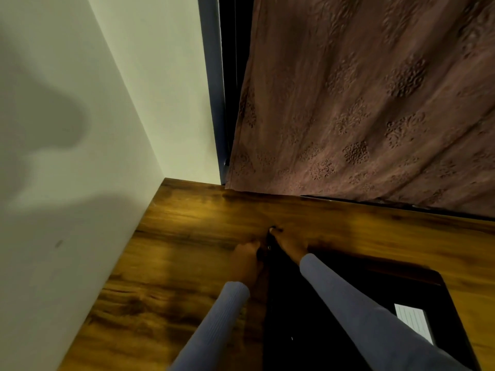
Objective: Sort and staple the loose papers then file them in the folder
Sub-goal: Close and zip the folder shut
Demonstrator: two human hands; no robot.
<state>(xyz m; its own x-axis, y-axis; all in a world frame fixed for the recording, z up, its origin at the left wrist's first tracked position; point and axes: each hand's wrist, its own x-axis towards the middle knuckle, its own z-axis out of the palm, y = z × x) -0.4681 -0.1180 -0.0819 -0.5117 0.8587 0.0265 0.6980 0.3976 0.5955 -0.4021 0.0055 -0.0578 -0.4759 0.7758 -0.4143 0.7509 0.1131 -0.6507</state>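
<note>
Folder (334, 303) long axis runs away from body; far-left corner lies between both hands, left hand (247, 257) curled at its edge, right hand (288, 245) fingers extended on top, grip unclear

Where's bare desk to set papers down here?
Free: the wood left of the left hand, out to the wall, and the strip of desk between the black folder and the curtain. Crowded: the folder's far corner, where both hands meet; right hand.

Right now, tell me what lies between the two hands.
In the head view, only the far corner of the black flat folder lies between left hand and right hand.
</note>
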